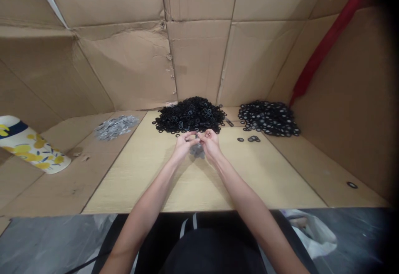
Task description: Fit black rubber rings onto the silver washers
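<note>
My left hand (183,144) and my right hand (211,143) meet over the middle of the board, fingertips pinched together. A small dark piece shows between them, too small to make out for certain. Just below the fingers lies a little group of thin silver discs (197,151), partly hidden by the hands. Right behind the hands rises a heap of black rings (190,116). To the right is a pile of black rings with pale centres (269,118), and several of its kind lie loose as dark round pieces (254,139) nearer my right hand.
At the left is a pile of flat silver pieces (116,127), beside a patterned cylinder (37,147) lying tilted. Cardboard walls (199,58) enclose the back and sides. A red strip (330,43) hangs at the right. One black ring (352,185) lies near the front right edge.
</note>
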### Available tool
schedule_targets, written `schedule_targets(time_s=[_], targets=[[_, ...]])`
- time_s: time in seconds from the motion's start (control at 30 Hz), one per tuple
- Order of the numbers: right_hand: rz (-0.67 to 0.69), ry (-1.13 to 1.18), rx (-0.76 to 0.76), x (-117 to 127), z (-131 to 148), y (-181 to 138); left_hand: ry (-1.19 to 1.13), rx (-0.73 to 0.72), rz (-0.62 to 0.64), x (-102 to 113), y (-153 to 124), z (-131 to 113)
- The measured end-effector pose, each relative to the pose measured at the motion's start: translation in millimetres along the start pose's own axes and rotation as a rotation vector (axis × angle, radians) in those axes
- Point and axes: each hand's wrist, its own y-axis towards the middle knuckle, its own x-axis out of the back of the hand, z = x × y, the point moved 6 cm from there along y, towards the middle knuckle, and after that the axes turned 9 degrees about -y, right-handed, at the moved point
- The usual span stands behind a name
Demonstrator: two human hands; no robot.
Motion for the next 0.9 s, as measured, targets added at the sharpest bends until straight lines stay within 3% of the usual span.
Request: schedule_targets(time_s=[0.27,0.53,0.67,0.9], targets=[[0.159,-0.098,-0.056,-4,7,-1,-0.067,-0.004,-0.057,9,-1,-16],[0.436,-0.193,-0.152,-6,20,-9,-0.154,0.195,-0.022,12,-1,-9],[0.355,-0.175,-0.120,-1,19,-5,-0.179,0.182,-0.010,9,-1,-3],[0.128,-0.139,-0.034,8,11,5,-0.105,0.051,-0.103,3,-5,-2]])
